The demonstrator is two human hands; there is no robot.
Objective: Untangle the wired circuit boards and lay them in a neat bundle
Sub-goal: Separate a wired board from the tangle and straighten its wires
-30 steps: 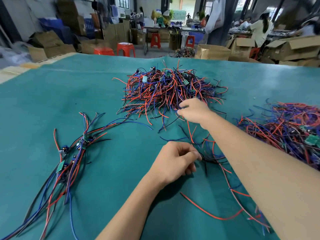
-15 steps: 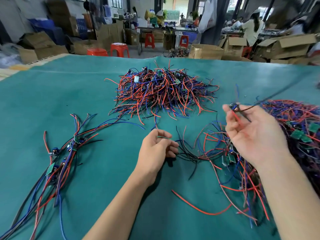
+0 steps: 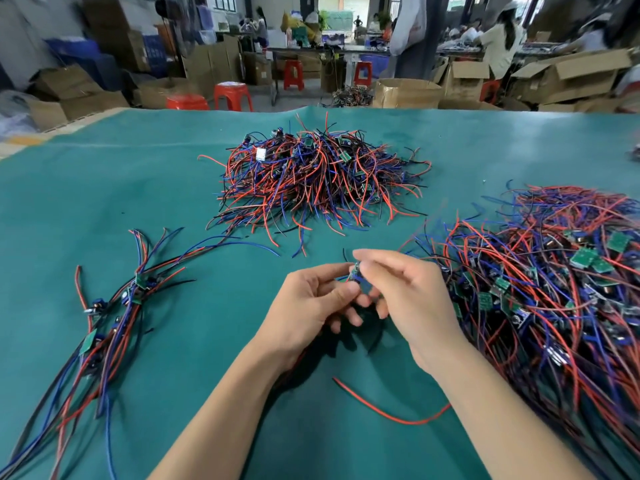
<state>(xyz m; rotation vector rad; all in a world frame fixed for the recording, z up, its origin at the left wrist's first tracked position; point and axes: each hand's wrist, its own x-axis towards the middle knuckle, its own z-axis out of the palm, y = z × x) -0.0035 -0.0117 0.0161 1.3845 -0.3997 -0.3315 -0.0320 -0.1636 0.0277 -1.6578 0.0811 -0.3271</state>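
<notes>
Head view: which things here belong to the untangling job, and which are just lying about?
In the job:
- small circuit board, pinched between left hand and right hand
- neat bundle at left
- tangled pile at right
- far heap
- loose red wire

Lying about:
- cardboard boxes
- red stools

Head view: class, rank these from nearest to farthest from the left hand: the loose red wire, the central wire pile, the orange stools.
1. Loose red wire, just below the left hand.
2. Central wire pile, mid-table beyond.
3. Orange stools, past the table's far edge.
</notes>
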